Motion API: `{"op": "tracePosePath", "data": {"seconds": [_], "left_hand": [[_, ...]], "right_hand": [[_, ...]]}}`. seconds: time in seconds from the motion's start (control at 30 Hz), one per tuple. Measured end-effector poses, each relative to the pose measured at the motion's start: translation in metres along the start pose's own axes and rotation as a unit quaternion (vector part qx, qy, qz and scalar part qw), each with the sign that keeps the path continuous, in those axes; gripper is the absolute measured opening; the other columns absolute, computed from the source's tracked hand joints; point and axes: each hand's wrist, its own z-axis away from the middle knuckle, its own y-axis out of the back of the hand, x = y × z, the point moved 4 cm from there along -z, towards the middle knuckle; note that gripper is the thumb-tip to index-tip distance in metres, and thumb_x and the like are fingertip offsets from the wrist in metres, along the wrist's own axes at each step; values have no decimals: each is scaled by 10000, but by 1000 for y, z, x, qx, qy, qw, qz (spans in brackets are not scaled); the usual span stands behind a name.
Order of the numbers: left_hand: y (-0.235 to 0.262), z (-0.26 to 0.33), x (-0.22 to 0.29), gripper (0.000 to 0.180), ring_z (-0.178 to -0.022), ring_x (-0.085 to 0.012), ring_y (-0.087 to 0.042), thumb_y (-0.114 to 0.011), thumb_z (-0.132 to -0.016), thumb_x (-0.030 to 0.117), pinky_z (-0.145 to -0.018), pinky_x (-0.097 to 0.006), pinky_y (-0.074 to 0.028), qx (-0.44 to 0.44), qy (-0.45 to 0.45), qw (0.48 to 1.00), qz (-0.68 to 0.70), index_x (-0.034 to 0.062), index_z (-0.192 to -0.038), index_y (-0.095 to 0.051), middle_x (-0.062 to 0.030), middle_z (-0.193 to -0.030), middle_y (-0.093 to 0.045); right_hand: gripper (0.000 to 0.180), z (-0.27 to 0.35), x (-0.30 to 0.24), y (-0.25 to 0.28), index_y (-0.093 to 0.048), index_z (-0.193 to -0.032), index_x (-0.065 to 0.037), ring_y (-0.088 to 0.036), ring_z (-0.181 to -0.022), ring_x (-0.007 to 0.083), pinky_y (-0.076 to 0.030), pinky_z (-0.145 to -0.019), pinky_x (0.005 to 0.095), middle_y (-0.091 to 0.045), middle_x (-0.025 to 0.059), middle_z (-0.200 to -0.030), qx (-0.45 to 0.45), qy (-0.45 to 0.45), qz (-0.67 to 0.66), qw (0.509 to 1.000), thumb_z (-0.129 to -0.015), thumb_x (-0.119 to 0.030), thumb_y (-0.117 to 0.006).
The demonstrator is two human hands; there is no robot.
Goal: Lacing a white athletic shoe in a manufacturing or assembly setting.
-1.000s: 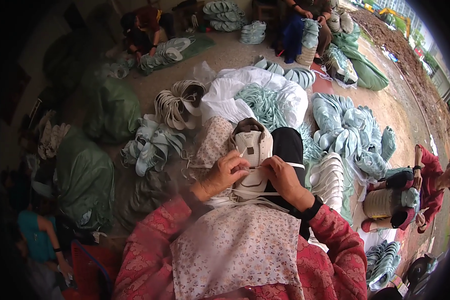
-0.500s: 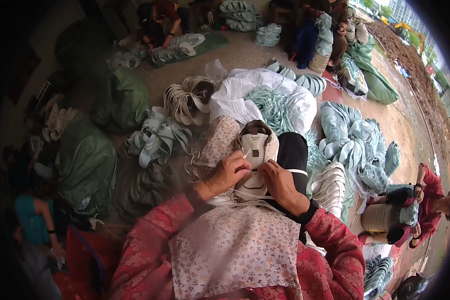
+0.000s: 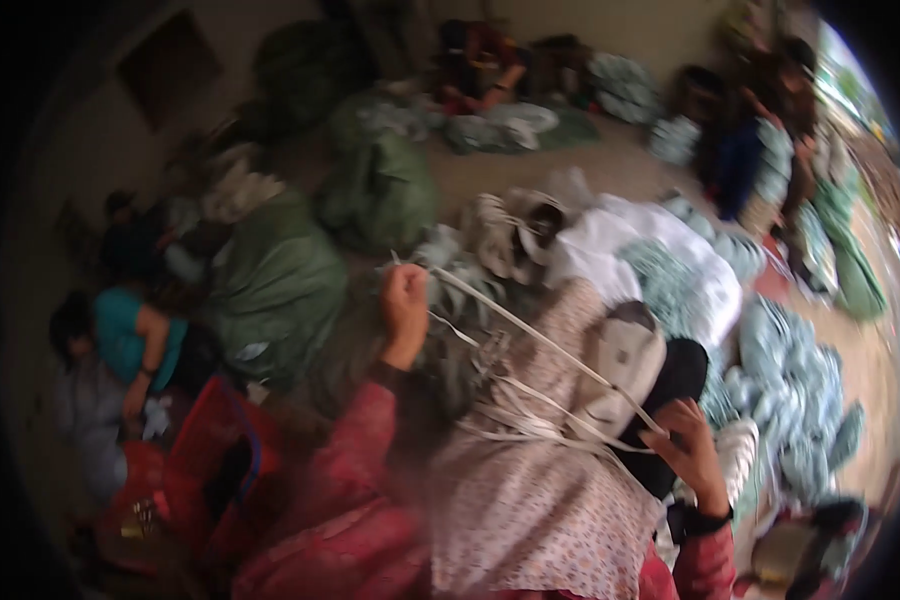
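Observation:
A white shoelace (image 3: 526,328) stretches taut and slanting between my hands, passing over the near side of a beige shoe upper (image 3: 625,350). My left hand (image 3: 406,305), raised at the left, is closed around one end of it. Near my right knee, my right hand (image 3: 685,440) pinches the other part. The shoe upper rests on my lap with its opening away from me. More loose white laces (image 3: 510,425) lie across my flower-patterned apron (image 3: 540,510). Motion blurs the picture, so the lace's path at the shoe's eyelets cannot be made out.
Beyond my knees stands a white sack (image 3: 580,245) with pale green laces (image 3: 660,285). Pale green shoe uppers (image 3: 785,370) are heaped at the right. Green sacks (image 3: 275,295) and a red plastic chair (image 3: 205,450) stand left, near a person in teal (image 3: 130,325). Other people sit farther back.
My hands have left the shoe and spread apart, the left one rising outward, drawing the lace tight between them. The view has swung left and blurred.

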Motion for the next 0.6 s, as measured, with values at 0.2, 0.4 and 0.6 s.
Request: {"op": "tracePosePath", "data": {"seconds": [0.2,0.4,0.6], "left_hand": [[-25,32,-2,191,-905,-162,-674,-620,-983,218,-717,-249,-516,-35,399,798,450,71,-1098,-579,-53,-1035,-674],[-49,26,-2,155,-1158,-190,-602,-648,-963,190,-788,-340,-539,-16,469,691,551,96,-1071,-590,-36,-1172,-654],[-45,32,-16,183,-1223,-218,-569,-521,-1013,162,-985,-413,-507,-60,506,561,652,46,-1128,-603,-120,-1323,-607]], "right_hand": [[183,37,27,43,-660,-952,-13,-489,-1283,277,-290,-1148,482,-616,150,-1222,206,9,-617,759,-986,-140,-534],[309,108,77,164,-501,-1257,69,-447,-1322,312,-110,-1220,547,-522,177,-1361,294,198,-793,495,-960,-13,-515],[382,246,123,227,-546,-1301,-24,-494,-1281,319,-359,-1081,522,-519,183,-1366,391,217,-385,807,-972,-202,-468]]}}
